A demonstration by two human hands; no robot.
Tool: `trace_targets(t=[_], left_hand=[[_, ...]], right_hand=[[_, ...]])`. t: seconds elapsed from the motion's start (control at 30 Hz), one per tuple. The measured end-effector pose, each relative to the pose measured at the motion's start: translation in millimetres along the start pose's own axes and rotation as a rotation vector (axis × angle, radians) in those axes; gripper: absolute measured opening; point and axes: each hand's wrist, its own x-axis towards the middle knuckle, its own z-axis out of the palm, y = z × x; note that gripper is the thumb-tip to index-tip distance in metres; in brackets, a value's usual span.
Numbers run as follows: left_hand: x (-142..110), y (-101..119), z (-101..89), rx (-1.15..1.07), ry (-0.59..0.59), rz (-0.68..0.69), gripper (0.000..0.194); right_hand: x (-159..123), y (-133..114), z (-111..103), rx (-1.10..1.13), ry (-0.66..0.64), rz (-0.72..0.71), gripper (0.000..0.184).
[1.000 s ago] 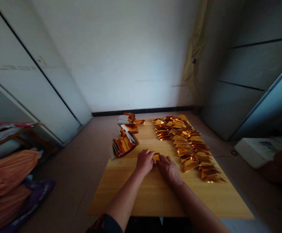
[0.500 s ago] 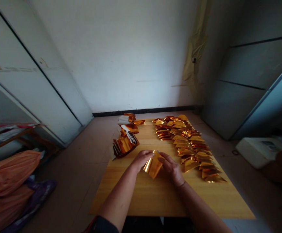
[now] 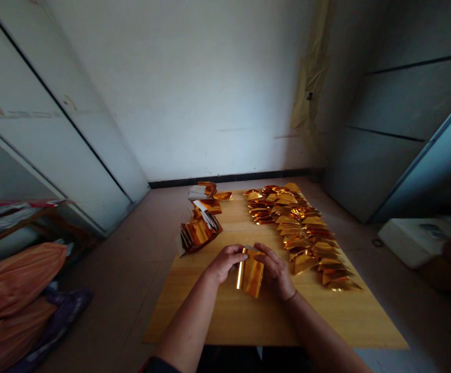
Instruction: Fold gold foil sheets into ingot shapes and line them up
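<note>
A folded strip of gold foil paper (image 3: 253,273) stands between my hands, near the front middle of the wooden table (image 3: 209,316). My left hand (image 3: 225,263) pinches its left edge, and my right hand (image 3: 274,270) holds its right edge. Its upper end is partly hidden behind my fingers. Left of my hands lies a stack of flat gold foil sheets (image 3: 200,233), with more foil and white paper (image 3: 198,192) beyond it. Many folded gold foil triangles (image 3: 303,233) lie overlapping in a long band to my right.
The table's far end meets a white wall (image 3: 182,103) with a dark skirting strip. Orange sacks (image 3: 11,290) and a purple bag (image 3: 62,311) lie on the floor at left. A white box (image 3: 415,241) sits at right beside grey panels (image 3: 388,129).
The foil has gone from a small fold between my hands to a longer strip. My hands have drawn back toward me, and the strip now stands more upright.
</note>
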Motion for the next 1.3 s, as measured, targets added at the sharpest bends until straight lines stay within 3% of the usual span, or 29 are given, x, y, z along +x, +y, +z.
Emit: trace_targets(t=[0.4, 0.6, 0.83, 1.0, 1.13, 1.3], left_hand=[[-4, 0, 17.0, 0.15, 0.218, 0.155, 0.026], [-5, -9, 17.9, 0.296, 0.466, 0.275, 0.03], [-8, -17, 24.8, 0.407, 0.484, 0.325, 0.031], [-8, -22, 28.1, 0.42, 0.511, 0.34, 0.033], [-8, -25, 35.2, 0.456, 0.568, 0.354, 0.035], [-6, -24, 41.0, 0.502, 0.627, 0.356, 0.036]], right_hand=[[-2, 5, 6, 0.07, -0.028, 0.07, 0.024], [1, 5, 2, 0.35, 0.012, 0.436, 0.028], [11, 6, 11, 0.477, 0.05, 0.68, 0.04], [15, 2, 19, 0.575, 0.133, 0.733, 0.027], [16, -4, 26, 0.657, 0.258, 0.763, 0.027], [12, -4, 31, 0.475, 0.315, 0.71, 0.025]])
